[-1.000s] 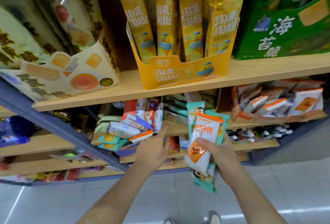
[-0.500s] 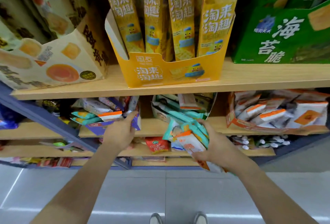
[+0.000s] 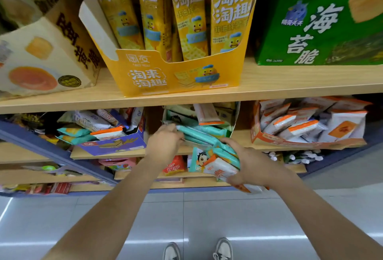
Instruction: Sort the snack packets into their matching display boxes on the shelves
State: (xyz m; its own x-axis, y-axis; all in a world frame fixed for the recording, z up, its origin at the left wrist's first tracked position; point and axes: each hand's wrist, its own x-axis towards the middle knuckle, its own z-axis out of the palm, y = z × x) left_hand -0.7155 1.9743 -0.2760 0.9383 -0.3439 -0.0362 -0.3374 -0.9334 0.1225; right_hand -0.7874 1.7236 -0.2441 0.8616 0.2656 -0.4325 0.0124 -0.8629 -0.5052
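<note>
Upper shelf board (image 3: 279, 85) overhangs the second-level boxes: low headroom, entry from the front only. Middle box (image 3: 235, 118) has a crowded mouth, with teal packets (image 3: 199, 134) stacked across it, an orange-edged packet (image 3: 207, 114) lying behind them and the left hand (image 3: 163, 143) at its left front corner. Right hand (image 3: 255, 166) grips a bundle of packets (image 3: 217, 162) just below the box front, blocking that side. Bare gap between purple box (image 3: 116, 145) and middle box; a narrower gap between middle box and orange box (image 3: 290, 142). Purple and orange boxes heaped to the rim. Blue frame rail (image 3: 51, 149) slants across the left. Floor (image 3: 186, 214) is open below the arms.
</note>
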